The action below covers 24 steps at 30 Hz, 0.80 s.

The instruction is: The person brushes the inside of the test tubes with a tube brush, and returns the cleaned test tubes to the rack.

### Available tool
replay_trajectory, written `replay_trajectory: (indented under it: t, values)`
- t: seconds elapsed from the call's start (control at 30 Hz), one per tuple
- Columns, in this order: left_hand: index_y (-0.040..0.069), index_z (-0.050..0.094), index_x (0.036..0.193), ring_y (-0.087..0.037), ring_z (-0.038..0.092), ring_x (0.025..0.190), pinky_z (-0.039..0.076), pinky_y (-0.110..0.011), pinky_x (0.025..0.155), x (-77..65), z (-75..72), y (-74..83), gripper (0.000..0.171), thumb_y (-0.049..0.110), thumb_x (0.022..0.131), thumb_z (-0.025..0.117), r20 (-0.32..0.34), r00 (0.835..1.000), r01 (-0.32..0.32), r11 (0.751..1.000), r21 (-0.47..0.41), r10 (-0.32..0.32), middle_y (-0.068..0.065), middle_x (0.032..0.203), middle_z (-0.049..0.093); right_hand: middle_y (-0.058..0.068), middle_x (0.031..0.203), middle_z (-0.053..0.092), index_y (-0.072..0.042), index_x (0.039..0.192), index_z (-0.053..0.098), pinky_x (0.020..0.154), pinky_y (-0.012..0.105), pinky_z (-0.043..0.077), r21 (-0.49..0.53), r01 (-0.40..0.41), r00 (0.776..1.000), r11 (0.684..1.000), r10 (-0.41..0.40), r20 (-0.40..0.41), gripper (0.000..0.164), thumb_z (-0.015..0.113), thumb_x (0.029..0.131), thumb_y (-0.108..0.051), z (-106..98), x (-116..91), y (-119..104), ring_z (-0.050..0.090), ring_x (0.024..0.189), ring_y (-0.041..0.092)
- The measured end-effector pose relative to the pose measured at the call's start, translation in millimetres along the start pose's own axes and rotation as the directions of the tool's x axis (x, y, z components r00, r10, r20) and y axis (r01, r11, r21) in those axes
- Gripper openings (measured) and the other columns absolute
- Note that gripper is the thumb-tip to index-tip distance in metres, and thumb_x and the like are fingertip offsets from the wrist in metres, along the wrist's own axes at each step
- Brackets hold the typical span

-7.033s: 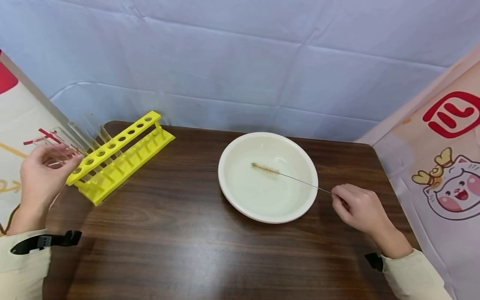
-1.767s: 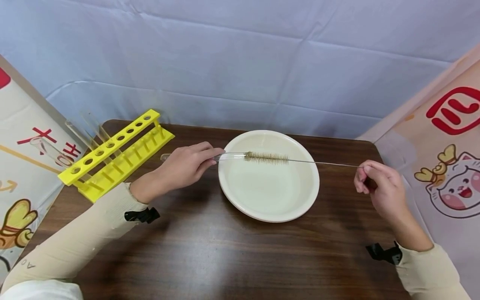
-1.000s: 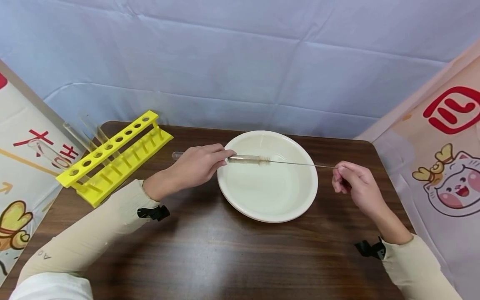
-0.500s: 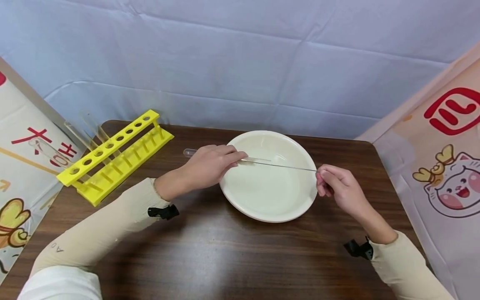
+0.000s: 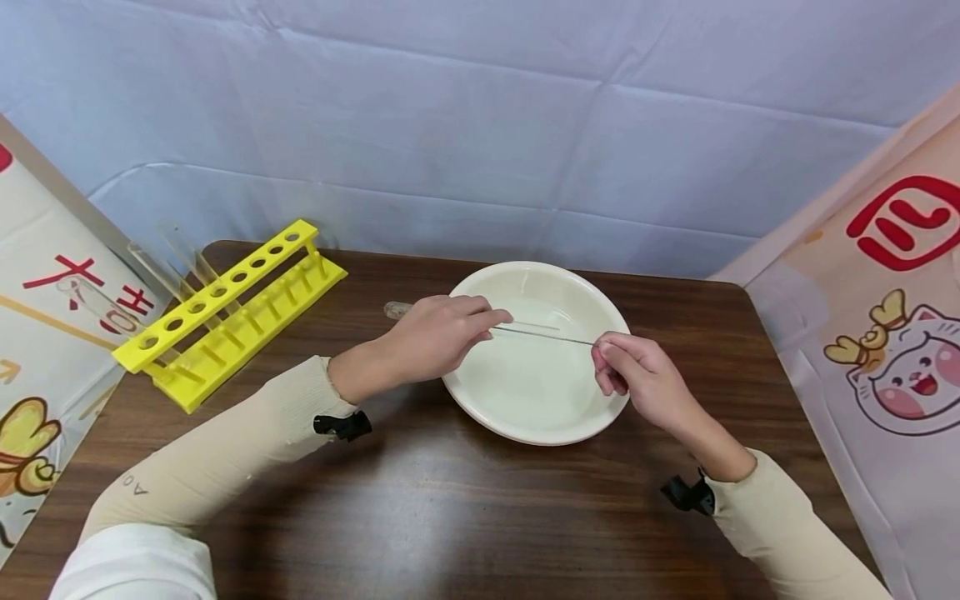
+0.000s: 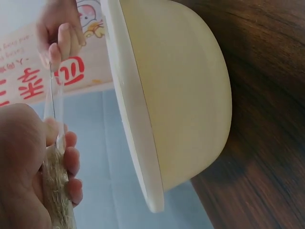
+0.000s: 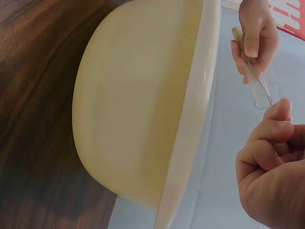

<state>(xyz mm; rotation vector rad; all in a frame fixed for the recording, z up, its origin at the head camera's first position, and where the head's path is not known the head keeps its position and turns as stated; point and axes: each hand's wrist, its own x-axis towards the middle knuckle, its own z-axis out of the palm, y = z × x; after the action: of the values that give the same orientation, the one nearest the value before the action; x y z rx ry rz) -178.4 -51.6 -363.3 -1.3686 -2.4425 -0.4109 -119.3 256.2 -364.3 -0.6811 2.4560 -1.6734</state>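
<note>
The left hand (image 5: 442, 335) is gripping a test tube (image 7: 258, 85) while the right hand (image 5: 641, 367) is pinching the inserted bristle brush (image 6: 56, 185), seemingly scrubbing, probably needing straight strokes next.

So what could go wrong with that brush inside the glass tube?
Two things, perhaps. The brush sits deep in the glass tube, its bristles near the closed end, so a hard push from the right hand might crack it. And only the left hand grips the tube, partly over the white bowl, so a slip could knock the glass against it.
</note>
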Motion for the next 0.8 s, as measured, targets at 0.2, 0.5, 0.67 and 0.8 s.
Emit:
replay_trajectory:
  t: [0.2, 0.5, 0.67, 0.8]
  values:
    - [0.014, 0.069, 0.127, -0.016, 0.067, 0.083, 0.054, -0.03, 0.067, 0.2, -0.3, -1.1, 0.029, 0.014, 0.098, 0.069, -0.007, 1.0, 0.016, 1.0, 0.018, -0.016, -0.001, 0.107, 0.07, 0.006, 0.063, 0.05, 0.003, 0.083, 0.05, 0.046, 0.033, 0.03, 0.105, -0.166, 0.986, 0.98, 0.162, 0.049, 0.037, 0.033, 0.111, -0.015, 0.3, 4.8, -4.8, 0.043, 0.054, 0.018]
    - [0.015, 0.069, 0.128, -0.016, 0.066, 0.086, 0.053, -0.029, 0.069, -0.3, -1.1, -0.3, 0.032, 0.015, 0.096, 0.072, -0.019, 1.0, -0.015, 0.999, 0.041, 0.015, -0.001, 0.108, 0.069, 0.0, 0.061, 0.027, -0.011, 0.074, 0.036, 0.05, 0.029, 0.008, 0.58, -0.467, 0.875, 0.668, 0.25, 0.415, 0.036, 0.02, 0.107, -0.009, -6.8, 9.4, -1.9, 0.016, 0.053, 0.015]
    - [0.015, 0.069, 0.128, -0.015, 0.065, 0.087, 0.051, -0.027, 0.067, 0.7, -1.1, -1.9, 0.035, 0.012, 0.094, 0.075, -0.053, 0.996, -0.06, 0.995, 0.084, 0.065, -0.001, 0.103, 0.07, 0.0, 0.063, 0.015, -0.011, 0.072, 0.029, 0.049, 0.025, 0.004, 0.676, -0.489, 0.868, 0.552, 0.233, 0.438, 0.029, 0.016, 0.096, -0.004, -4.9, 9.5, -2.4, 0.007, 0.053, 0.014]
    - [0.015, 0.069, 0.128, -0.015, 0.065, 0.086, 0.051, -0.027, 0.066, 0.1, -0.9, -3.7, 0.034, 0.012, 0.094, 0.075, -0.069, 0.994, -0.076, 0.993, 0.09, 0.083, -0.001, 0.101, 0.07, 0.0, 0.063, 0.013, -0.011, 0.071, 0.027, 0.049, 0.026, 0.001, 0.694, -0.451, 0.891, 0.561, 0.248, 0.379, 0.024, 0.017, 0.09, -0.001, -1.4, 9.9, -4.1, 0.004, 0.053, 0.015]
